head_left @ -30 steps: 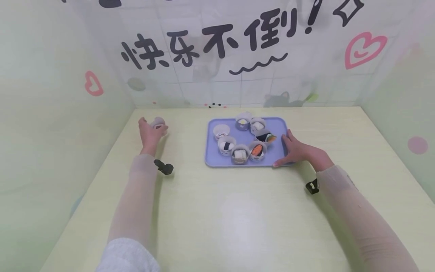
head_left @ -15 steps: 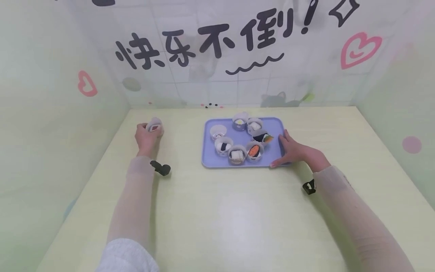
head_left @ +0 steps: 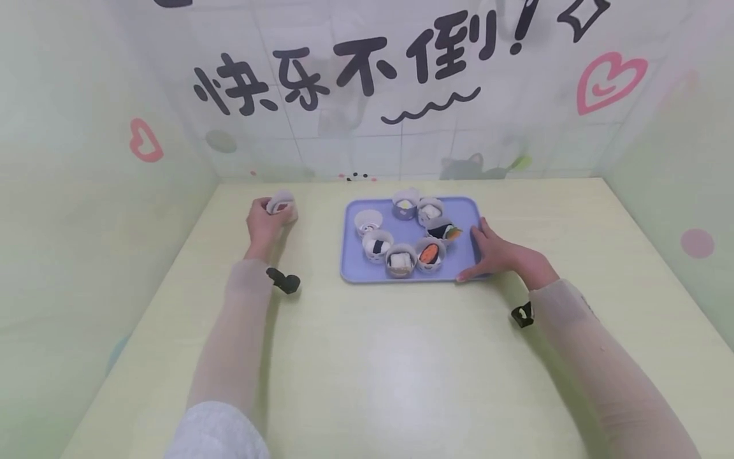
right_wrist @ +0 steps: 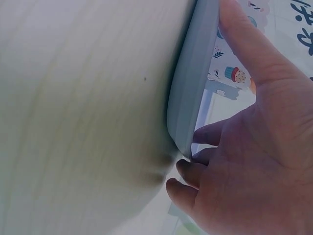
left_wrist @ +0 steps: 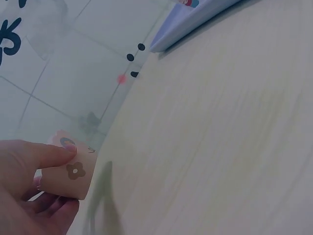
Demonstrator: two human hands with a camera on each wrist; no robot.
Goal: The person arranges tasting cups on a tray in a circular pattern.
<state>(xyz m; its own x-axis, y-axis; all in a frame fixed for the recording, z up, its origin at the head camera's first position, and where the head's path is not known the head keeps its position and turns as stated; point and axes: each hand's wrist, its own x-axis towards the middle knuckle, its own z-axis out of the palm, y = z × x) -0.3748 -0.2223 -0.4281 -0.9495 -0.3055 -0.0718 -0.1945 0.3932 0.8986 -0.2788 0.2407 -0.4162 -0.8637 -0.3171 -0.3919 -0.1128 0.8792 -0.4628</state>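
Observation:
My left hand point(head_left: 264, 224) holds a small paper cup point(head_left: 282, 204) near the table's back left; a reddish-brown and white piece shows inside. In the left wrist view, the thumb and fingers grip the cup's point(left_wrist: 73, 174) flower-printed side. At the right end of the blue tray point(head_left: 460, 258), my right hand point(head_left: 504, 255) holds the front corner, thumb along the front rim and fingers by the right rim. Several similar cups stand in a ring on the tray, including one with an orange-topped sushi point(head_left: 430, 255) and one with a black-banded sushi point(head_left: 378, 247).
The pale wooden table point(head_left: 367, 357) meets a printed back wall point(head_left: 344, 146) and side walls left and right. A black wrist mount point(head_left: 283, 280) sits at the left wrist, another point(head_left: 522, 315) at the right.
The left hand closes on the paper cup at the back left, then moves it a little to the right towards the tray. The right hand and the tray stay in place.

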